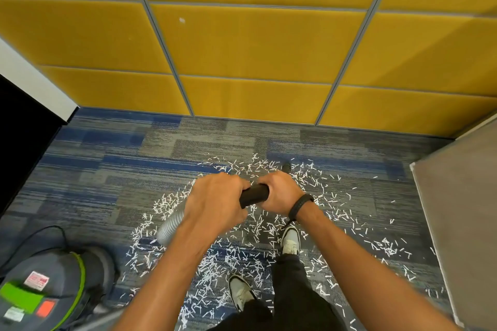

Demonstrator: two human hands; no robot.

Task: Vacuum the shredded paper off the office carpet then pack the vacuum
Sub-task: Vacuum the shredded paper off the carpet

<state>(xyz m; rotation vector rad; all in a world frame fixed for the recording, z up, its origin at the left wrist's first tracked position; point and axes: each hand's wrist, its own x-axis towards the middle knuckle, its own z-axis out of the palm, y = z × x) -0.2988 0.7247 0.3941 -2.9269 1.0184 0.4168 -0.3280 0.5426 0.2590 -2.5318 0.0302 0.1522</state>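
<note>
Both hands are gripping the black rigid vacuum wand (255, 194), which is running from near left toward far right over the mess. The left hand (215, 203) is wrapping its fingers round the near end, just where the grey ribbed flexible hose (170, 226) joins it; the right hand (282, 192), with a black band (300, 205) on its wrist, is clasping the wand further along. The dark nozzle tip (286, 167) is showing just beyond the right hand, down near the blue-and-grey patterned carpet (107, 169).

The white shredded paper strips (242, 258) are lying thickly in a wide patch from the middle of the floor toward the near right, around and between the person's grey-and-white sneakers (290, 242). Very little appears to be cleared; the vacuuming seems to be only at its start, with nearly the whole scatter left to pick up.

The grey canister vacuum with green trim (53, 285) is sitting at the near left, its black cord (40, 231) trailing behind it. Packing is not yet begun. Yellow fabric wall panels (255, 43) are closing off the far side, and a grey panel (462, 209) is standing at the right.
</note>
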